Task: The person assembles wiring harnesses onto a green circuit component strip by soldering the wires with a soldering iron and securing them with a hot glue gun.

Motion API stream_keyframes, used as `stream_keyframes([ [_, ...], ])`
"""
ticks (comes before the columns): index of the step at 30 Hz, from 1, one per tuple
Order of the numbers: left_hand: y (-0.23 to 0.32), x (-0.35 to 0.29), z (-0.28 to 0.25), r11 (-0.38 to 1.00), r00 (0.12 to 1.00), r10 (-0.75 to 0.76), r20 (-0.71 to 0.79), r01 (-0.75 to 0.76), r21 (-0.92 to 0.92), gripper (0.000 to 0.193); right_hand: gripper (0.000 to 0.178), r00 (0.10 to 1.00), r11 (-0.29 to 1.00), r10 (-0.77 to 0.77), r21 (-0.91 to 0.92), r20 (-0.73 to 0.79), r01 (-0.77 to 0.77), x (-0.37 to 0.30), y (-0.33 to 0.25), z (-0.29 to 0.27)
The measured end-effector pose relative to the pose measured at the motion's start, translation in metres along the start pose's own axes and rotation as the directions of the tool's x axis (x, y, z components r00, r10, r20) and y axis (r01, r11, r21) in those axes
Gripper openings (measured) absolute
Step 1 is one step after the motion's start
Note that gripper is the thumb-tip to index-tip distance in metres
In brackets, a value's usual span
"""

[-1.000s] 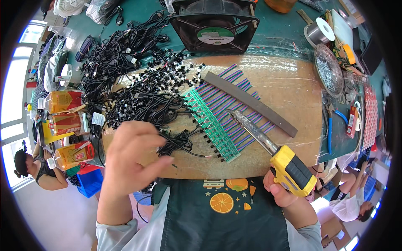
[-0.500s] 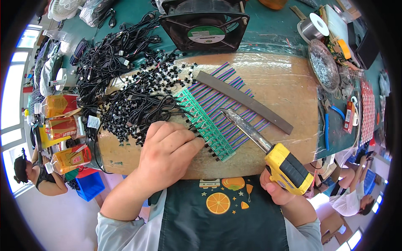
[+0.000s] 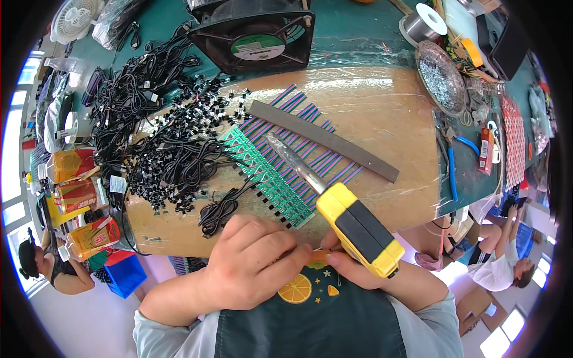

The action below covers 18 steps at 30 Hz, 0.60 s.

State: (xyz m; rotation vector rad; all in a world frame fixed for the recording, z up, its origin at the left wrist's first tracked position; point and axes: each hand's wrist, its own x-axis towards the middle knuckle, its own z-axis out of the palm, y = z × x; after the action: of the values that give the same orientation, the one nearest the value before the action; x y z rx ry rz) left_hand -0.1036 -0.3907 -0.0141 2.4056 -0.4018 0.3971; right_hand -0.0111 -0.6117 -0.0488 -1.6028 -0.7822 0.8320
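Away from the hands (image 3: 253,262) (image 3: 360,273), a dish (image 3: 459,102) holds bits (image 3: 437,77).

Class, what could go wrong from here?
If hot, the long metal tip of the yellow-and-black soldering gun in the bare right hand might scorch the thin purple-and-blue striped wires beneath it. With the bare left hand close beside the right, a bump could swing the gun. The coiled black cable near the left hand could snag.

Black fan (image 3: 258,48), blue bin (image 3: 126,278), orange bottles (image 3: 92,239)
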Motion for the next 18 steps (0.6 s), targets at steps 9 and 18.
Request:
stream_keyframes([
  [9,0.005,0.0,0.007,1.0,0.999,0.008,-0.044,-0.008,-0.005,0.028,0.051,0.99,0.994,0.06,0.099,-0.127,-0.048,-0.011,0.009,0.015],
  [18,-0.011,0.002,-0.015,0.973,0.977,-0.211,-0.02,0.212,0.088,0.025,0.024,0.998,0.998,0.039,-0.047,-0.058,-0.042,-0.021,0.014,0.008],
])
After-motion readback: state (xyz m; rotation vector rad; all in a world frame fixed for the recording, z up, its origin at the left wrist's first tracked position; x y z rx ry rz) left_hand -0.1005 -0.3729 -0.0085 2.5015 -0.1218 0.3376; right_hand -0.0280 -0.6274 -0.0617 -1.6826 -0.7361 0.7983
